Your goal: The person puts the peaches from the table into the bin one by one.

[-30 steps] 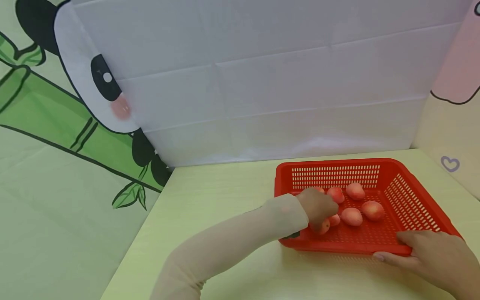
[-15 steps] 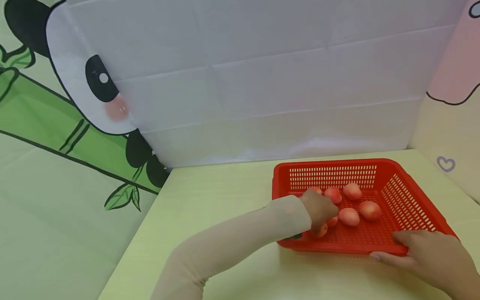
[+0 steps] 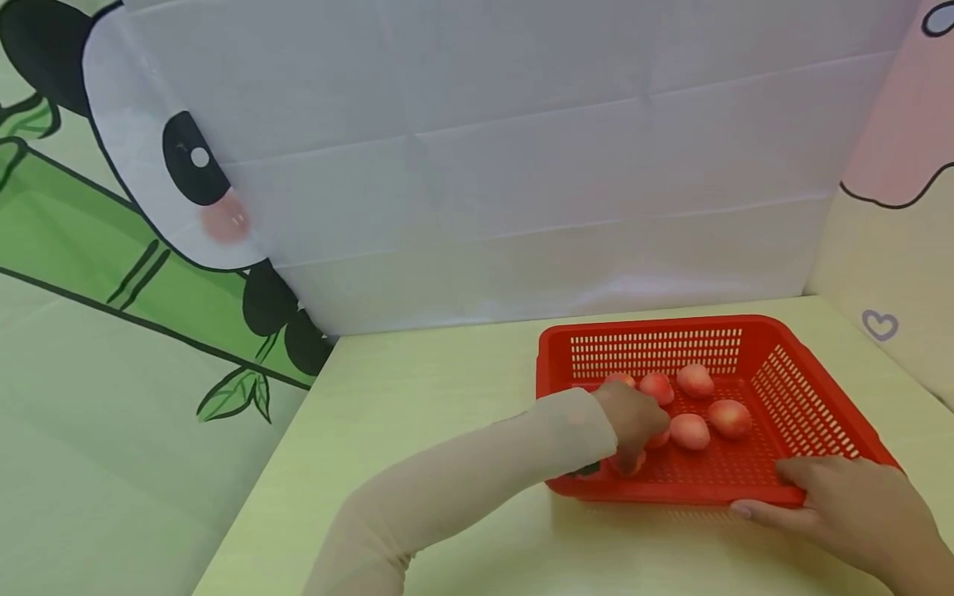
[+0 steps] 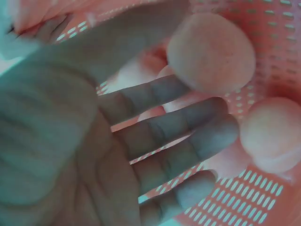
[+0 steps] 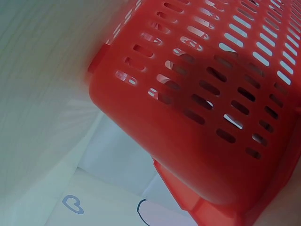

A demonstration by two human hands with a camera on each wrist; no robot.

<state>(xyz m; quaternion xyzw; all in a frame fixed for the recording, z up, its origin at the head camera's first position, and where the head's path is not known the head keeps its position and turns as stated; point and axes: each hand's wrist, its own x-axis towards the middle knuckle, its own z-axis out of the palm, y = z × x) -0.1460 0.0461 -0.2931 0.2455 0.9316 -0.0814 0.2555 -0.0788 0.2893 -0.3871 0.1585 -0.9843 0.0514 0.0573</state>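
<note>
In the lower right of the head view, a red perforated plastic basket (image 3: 805, 406) sat on the pale yellow-green counter (image 3: 432, 389), with several small pinkish-red round fruits inside it. The person's left hand (image 3: 632, 420), its forearm in a beige sleeve (image 3: 462, 488), reached over the basket's left wall onto the floor of the basket. One second before, an orange-red fruit (image 3: 628, 462) had shown plainly under that hand; half a second before it was smaller, and at this moment only a sliver peeked out beneath the hand near the basket's front-left corner. The hand had dropped lower and drawn slightly left — a judgement would be that it was closing over that fruit or nudging it along the mesh.

The left wrist view showed the fingers (image 4: 188, 132) long, spread and nearly straight above the mesh, with one pale round fruit (image 4: 211, 52) against the index finger and another (image 4: 275, 134) just beyond the fingertips. Nothing was clenched, and no fruit was wrapped.

The right hand (image 3: 842, 505) gripped the basket's front rim at the lower right of the frame, thumb on top and fingers curled under the lip. Its place on the rim matched the earlier pictures, which suggested it was steadying the basket. The right wrist view showed only the basket's slotted outer wall (image 5: 202, 108) close up.
</note>
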